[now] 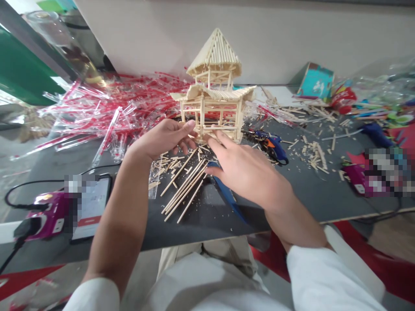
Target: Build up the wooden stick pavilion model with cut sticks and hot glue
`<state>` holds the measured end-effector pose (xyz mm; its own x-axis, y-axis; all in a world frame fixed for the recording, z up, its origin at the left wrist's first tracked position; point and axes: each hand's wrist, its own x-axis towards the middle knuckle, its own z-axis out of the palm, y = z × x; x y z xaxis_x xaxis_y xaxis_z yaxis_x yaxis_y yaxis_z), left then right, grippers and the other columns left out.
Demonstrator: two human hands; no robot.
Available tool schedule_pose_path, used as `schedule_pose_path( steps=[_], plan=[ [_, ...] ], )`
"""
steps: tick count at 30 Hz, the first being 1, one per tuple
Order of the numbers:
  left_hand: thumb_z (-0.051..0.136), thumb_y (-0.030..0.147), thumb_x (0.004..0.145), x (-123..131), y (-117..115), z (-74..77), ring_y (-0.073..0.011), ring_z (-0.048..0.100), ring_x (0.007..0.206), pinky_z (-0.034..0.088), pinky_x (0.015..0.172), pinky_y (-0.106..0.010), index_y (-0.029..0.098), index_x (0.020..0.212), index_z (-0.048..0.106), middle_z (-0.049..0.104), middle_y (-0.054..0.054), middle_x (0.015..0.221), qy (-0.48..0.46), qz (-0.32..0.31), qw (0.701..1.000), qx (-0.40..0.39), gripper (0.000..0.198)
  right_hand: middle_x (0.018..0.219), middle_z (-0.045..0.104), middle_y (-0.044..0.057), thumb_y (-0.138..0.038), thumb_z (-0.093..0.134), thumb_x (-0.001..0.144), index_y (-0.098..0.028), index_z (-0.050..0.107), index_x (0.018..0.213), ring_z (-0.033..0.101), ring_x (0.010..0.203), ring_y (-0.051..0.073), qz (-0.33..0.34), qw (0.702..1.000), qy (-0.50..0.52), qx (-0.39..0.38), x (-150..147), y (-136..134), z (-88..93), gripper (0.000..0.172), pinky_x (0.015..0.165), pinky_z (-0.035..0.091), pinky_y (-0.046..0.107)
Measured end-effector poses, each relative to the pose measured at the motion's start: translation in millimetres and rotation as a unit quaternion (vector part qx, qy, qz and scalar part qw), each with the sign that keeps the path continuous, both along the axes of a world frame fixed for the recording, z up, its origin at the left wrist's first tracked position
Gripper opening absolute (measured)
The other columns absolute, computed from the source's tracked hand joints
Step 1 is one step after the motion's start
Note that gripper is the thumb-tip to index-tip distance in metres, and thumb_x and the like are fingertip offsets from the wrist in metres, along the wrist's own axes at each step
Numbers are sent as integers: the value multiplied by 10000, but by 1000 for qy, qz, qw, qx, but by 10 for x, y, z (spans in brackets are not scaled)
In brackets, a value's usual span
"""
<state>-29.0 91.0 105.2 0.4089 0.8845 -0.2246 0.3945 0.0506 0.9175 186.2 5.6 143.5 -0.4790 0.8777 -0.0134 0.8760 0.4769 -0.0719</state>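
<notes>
- Dark gray tabletop (304, 190) is supporting a two-tiered wooden-stick pavilion (212, 92) at center.
- Left hand (165, 137) is curling beside its base, grip unclear.
- Right hand (243, 168) is stretching loose fingers across the base.
- Clear cylindrical container (61, 41), far left, is showing something brownish, blurred.

Sticks (185, 188) before pagoda (218, 96), phone (91, 208) left, wall (145, 41) behind

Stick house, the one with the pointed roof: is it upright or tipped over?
Upright: the stick house stands on the table, its pointed roof uppermost.
</notes>
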Motion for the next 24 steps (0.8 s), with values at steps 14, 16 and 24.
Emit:
schedule_pose_path(
  steps=[14, 16, 24],
  plan=[
    [539, 661, 968, -3, 10, 9, -135, 690, 647, 452, 495, -221, 147, 1028, 769, 784, -124, 915, 15, -2, 1000, 7, 567, 1575, 512, 178, -268, 534, 1041, -88, 527, 1512, 764, 988, 291, 15, 999, 18, 26, -129, -30, 12, 505, 790, 651, 446],
    [552, 646, 969, -4, 9, 8, -133, 683, 650, 453, 497, -221, 149, 1025, 772, 779, -115, 893, 17, 5, 1000, 15, 546, 1590, 500, 153, -259, 543, 1042, -98, 523, 1516, 744, 1090, 294, 61, 997, 44, 4, -151, -36, 23, 501, 882, 643, 443],
    [544, 631, 988, -7, 22, -1, -132, 691, 649, 460, 500, -229, 162, 1072, 736, 778, -134, 954, 8, -4, 1000, 24, 514, 1453, 648, 110, -366, 570, 1050, -142, 654, 1378, 685, 1244, 262, 240, 953, 134, -128, -35, -136, 106, 406, 1034, 571, 396]
  ],
)
